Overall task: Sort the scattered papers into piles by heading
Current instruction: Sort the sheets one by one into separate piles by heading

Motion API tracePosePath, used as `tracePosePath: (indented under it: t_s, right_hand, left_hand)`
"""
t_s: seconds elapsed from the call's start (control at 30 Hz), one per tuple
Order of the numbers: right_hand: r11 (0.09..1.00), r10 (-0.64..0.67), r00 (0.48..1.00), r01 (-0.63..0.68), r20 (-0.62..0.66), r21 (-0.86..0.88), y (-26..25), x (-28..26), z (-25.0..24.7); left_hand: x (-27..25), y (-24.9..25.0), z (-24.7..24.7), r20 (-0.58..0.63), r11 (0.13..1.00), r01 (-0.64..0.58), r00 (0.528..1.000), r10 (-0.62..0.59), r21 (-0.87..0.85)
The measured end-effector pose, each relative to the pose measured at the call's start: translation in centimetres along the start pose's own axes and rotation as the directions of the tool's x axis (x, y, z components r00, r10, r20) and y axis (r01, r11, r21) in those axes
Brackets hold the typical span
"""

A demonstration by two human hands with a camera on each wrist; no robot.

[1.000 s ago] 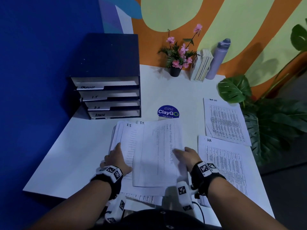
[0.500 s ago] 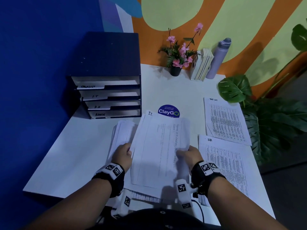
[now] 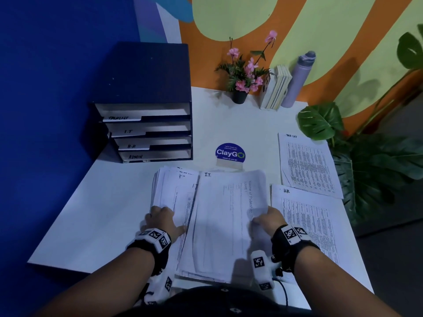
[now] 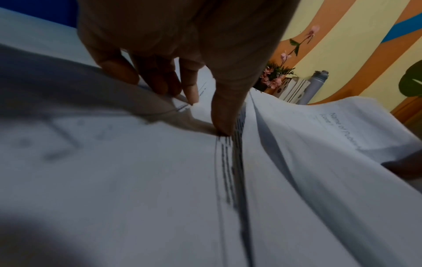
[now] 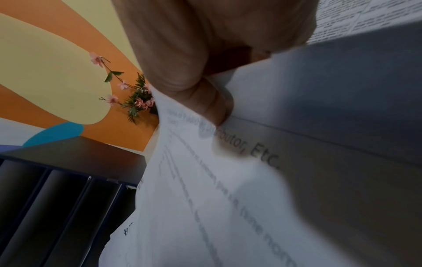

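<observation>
Right hand [image 3: 267, 219] pinching the right edge of the top sheet [image 3: 226, 216], thumb on the printed face, so the page bows up off the stack [image 3: 174, 202] in the middle of the table [image 3: 96, 216]. Left hand [image 3: 163, 221] resting on that stack, fingertips [image 4: 224, 126] spread and pressing down beside the lifted page.

Best handled, by judgement, this way:
- Keep weight on the stack so only 1 page comes away.
- Lift from the edge, not drag, to spare the sheets below.
- Read the handwritten heading at the top before choosing a pile.
- Start a fresh spot clear of the 2 piles already laid out on the right.

Readable writing:
- Lifted page headed "I.T."; printed text along its side, "Name of Publisher, Distributor, Etc."
- Near-right pile [image 3: 306, 225] headed "HR"; far-right pile [image 3: 306, 165] seemingly "TASK LIST".
- File tray [image 3: 146, 131] tabs: "TASKLIST", "I.T", "H-R", "ADMIN".
- Round blue sticker [image 3: 230, 153]: "ClayGO".
</observation>
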State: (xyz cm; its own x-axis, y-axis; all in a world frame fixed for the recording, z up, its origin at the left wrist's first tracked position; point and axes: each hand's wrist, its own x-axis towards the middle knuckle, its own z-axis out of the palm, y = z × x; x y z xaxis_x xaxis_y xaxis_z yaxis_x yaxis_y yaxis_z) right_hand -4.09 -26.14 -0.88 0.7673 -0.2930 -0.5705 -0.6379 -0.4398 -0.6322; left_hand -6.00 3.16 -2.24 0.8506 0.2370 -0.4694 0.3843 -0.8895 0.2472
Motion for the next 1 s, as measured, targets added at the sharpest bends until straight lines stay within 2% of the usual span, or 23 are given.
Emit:
tracePosePath:
  t_s: [0.13,0.2,0.27,0.3,0.4,0.43,0.47,0.53,0.57,0.63,0.77,0.83,0.87,0.93,0.97,1.0]
  right_hand:
    - [0.999,-0.020,0.993,0.025,0.120,-0.038,0.3,-0.7,0.5]
    - [0.999,-0.045,0.992,0.047,0.115,-0.018,0.3,-0.9,1.1]
    - [0.997,-0.066,0.996,0.063,0.061,0.048,0.1,-1.1,1.4]
    - [0.994,-0.076,0.997,0.073,0.034,0.082,0.0,-1.2,1.3]
    - [0.986,-0.097,0.995,0.100,-0.027,0.133,-0.4,-1.2,0.5]
    - [0.984,-0.106,0.993,0.112,-0.049,0.141,-0.5,-1.2,0.1]
    - [0.982,-0.111,0.991,0.120,-0.070,0.144,-0.7,-1.1,-0.2]
    - [0.982,-0.116,0.987,0.130,-0.108,0.136,-0.8,-1.2,-0.5]
    - [0.982,-0.122,0.985,0.137,-0.120,0.133,-0.8,-1.3,-0.5]
    - [0.980,-0.125,0.984,0.143,-0.128,0.138,-0.7,-1.4,-0.3]
    - [0.977,-0.119,0.991,0.128,-0.068,0.167,-0.5,-1.5,0.3]
    - [0.959,-0.150,0.988,0.157,-0.047,0.235,-1.1,-1.9,0.2]
    - [0.945,-0.176,0.983,0.182,-0.046,0.271,-1.7,-2.2,0.1]
    - [0.906,-0.257,0.965,0.261,-0.058,0.332,-3.4,-2.9,-0.3]
    - [0.886,-0.306,0.950,0.309,-0.067,0.345,-4.6,-3.5,-0.5]
    - [0.862,-0.355,0.931,0.362,-0.088,0.353,-5.8,-4.1,-0.7]
  left_hand:
    - [0.2,0.7,0.0,0.025,0.991,-0.117,0.993,0.119,-0.071]
    - [0.3,1.0,0.4,0.073,0.958,-0.143,0.983,0.166,-0.250]
    - [0.2,1.6,0.4,0.073,0.864,-0.156,0.974,0.216,-0.479]
    - [0.2,1.8,0.3,0.026,0.817,-0.159,0.978,0.207,-0.554]
    - [0.5,1.9,-0.1,-0.072,0.747,-0.112,0.994,0.086,-0.655]
    - [0.9,1.6,0.0,-0.110,0.764,-0.109,0.993,0.051,-0.636]
    - [1.3,1.2,-0.2,-0.135,0.821,-0.099,0.990,0.026,-0.563]
    - [1.6,0.3,-0.2,-0.134,0.952,-0.050,0.991,0.009,-0.301]
    - [1.6,0.1,-0.1,-0.104,0.983,-0.013,0.995,-0.007,-0.186]
    - [1.3,0.0,-0.1,-0.047,0.997,0.027,0.998,-0.030,-0.068]
    - [0.9,0.4,0.1,-0.036,1.000,0.010,0.999,-0.010,0.017]
    - [0.9,1.0,-0.3,-0.093,0.993,-0.060,0.994,0.051,-0.098]
    - [0.7,1.7,-0.8,-0.126,0.958,-0.120,0.988,0.089,-0.259]
    - [0.0,3.3,-2.2,-0.144,0.750,-0.224,0.975,0.172,-0.622]
    - [-0.5,4.3,-3.2,-0.149,0.635,-0.239,0.970,0.193,-0.734]
    - [-1.0,5.3,-4.3,-0.181,0.569,-0.262,0.964,0.195,-0.780]
